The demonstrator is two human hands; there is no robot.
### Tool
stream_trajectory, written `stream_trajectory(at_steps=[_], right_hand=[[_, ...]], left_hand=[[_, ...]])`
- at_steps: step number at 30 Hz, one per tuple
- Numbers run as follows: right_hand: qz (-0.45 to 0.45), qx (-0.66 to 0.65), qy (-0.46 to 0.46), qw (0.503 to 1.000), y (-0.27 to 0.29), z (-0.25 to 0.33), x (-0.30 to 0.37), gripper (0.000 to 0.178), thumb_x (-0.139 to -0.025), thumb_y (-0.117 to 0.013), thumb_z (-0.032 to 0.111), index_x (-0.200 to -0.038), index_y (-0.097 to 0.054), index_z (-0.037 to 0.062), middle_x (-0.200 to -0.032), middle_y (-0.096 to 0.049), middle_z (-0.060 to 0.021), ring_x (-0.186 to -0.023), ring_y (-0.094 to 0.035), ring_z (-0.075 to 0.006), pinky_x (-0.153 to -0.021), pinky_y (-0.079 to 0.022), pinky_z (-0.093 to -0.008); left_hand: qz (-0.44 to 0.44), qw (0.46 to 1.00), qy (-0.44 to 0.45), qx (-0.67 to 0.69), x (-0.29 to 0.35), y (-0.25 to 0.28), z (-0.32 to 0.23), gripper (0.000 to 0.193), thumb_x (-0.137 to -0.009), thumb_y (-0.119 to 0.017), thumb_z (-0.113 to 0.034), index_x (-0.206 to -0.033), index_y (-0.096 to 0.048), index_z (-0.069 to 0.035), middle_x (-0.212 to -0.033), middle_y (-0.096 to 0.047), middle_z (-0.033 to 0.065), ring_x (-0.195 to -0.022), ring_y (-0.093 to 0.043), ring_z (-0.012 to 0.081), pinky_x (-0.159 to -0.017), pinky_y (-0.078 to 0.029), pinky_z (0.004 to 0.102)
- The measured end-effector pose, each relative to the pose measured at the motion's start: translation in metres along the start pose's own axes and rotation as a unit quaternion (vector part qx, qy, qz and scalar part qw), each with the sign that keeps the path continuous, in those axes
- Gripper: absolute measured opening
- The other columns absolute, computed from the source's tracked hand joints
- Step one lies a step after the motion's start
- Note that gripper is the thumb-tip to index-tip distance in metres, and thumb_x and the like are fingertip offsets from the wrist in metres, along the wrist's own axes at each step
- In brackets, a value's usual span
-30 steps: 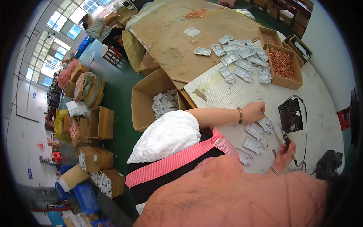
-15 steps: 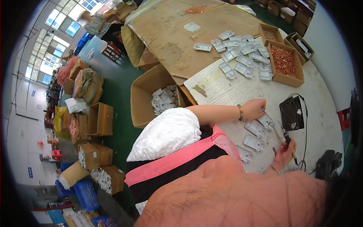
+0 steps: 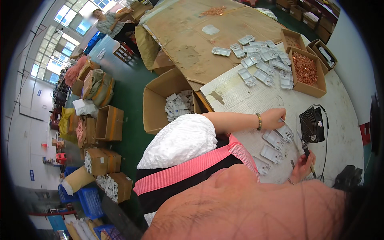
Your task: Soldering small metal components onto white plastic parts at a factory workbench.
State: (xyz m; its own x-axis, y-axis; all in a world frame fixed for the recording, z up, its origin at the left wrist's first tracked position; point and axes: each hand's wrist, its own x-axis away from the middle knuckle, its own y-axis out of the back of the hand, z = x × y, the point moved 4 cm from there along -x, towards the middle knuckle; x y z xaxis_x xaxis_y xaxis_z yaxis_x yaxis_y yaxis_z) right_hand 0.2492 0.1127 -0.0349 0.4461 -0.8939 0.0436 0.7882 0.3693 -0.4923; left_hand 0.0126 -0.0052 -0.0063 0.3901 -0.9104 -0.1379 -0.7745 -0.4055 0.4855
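My left hand (image 3: 275, 119), with a beaded bracelet at the wrist, is pinched closed at the far end of a short row of white plastic casings. A thin piece shows at its fingertips, too small to make out. Just below those fingers lies the nearest casing (image 3: 285, 133); another casing (image 3: 271, 153) sits further down the row. My right hand (image 3: 303, 167) is wrapped round a soldering iron (image 3: 305, 151), whose slim tip points up toward the row's far end. Small metal parts seem to sit inside the casings.
Beyond the row stands a black fan (image 3: 312, 127) with a cable. A box of copper-coloured parts (image 3: 305, 69) is beside a pile of casings (image 3: 262, 56). At the table's left side, a large carton (image 3: 160, 90) holds white pieces. Another person (image 3: 110, 25) sits far off.
The whole view has shifted slightly, so the table appears a little further right and lower. Both hands keep nearly the same places over the casings, still holding what they held.
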Motion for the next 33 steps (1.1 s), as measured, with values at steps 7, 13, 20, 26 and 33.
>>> stream_trajectory(at_steps=[7,13,20,26,33], right_hand=[[-0.002,-0.004,0.004,1.0,0.002,0.0,-0.001,0.02,-0.084,-0.057,0.021,-0.094,-0.053,0.0039,-0.087,-0.054,-0.0031,-0.062,-0.05,-0.0083,-0.05,-0.036,-0.0161],[-0.023,-0.003,0.0,1.0,-0.005,0.002,0.002,0.02,-0.084,-0.057,0.021,-0.094,-0.053,0.0041,-0.082,-0.054,-0.0027,-0.06,-0.049,-0.0078,-0.049,-0.036,-0.0159],[-0.017,0.01,0.012,1.0,-0.012,0.008,0.005,0.021,-0.084,-0.059,0.023,-0.092,-0.055,0.0039,-0.071,-0.053,-0.0002,-0.059,-0.049,-0.0066,-0.048,-0.036,-0.0155],[-0.021,0.013,0.025,0.999,-0.013,0.007,0.005,0.022,-0.084,-0.058,0.023,-0.093,-0.054,0.0033,-0.069,-0.052,-0.0004,-0.058,-0.048,-0.0063,-0.049,-0.035,-0.0154],[-0.016,0.019,0.015,1.0,-0.013,0.006,0.006,0.022,-0.084,-0.057,0.023,-0.094,-0.054,0.0028,-0.07,-0.053,-0.0011,-0.059,-0.048,-0.007,-0.049,-0.036,-0.0159]], left_hand=[[0.007,1.0,-0.004,-0.013,0.0,-0.001,-0.001,0.021,-0.071,-0.062,-0.014,-0.082,-0.049,-0.003,-0.081,-0.056,0.0141,-0.078,-0.055,0.0298,-0.068,-0.045,0.0351],[0.004,1.0,0.003,-0.013,0.0,-0.001,0.0,0.02,-0.071,-0.062,-0.013,-0.082,-0.049,-0.003,-0.082,-0.057,0.0142,-0.078,-0.056,0.0298,-0.068,-0.045,0.0349],[-0.016,0.999,-0.032,-0.001,0.001,0.0,-0.001,0.02,-0.071,-0.062,-0.013,-0.082,-0.049,-0.003,-0.081,-0.057,0.0144,-0.078,-0.056,0.0298,-0.067,-0.045,0.0349],[-0.011,1.0,-0.006,0.0,0.0,-0.002,0.001,0.02,-0.071,-0.062,-0.012,-0.083,-0.05,-0.003,-0.081,-0.057,0.0149,-0.078,-0.056,0.0296,-0.067,-0.045,0.0346],[-0.013,1.0,-0.025,-0.002,0.001,0.001,-0.003,0.02,-0.071,-0.062,-0.013,-0.082,-0.05,-0.003,-0.081,-0.057,0.015,-0.078,-0.056,0.03,-0.067,-0.045,0.0352]])
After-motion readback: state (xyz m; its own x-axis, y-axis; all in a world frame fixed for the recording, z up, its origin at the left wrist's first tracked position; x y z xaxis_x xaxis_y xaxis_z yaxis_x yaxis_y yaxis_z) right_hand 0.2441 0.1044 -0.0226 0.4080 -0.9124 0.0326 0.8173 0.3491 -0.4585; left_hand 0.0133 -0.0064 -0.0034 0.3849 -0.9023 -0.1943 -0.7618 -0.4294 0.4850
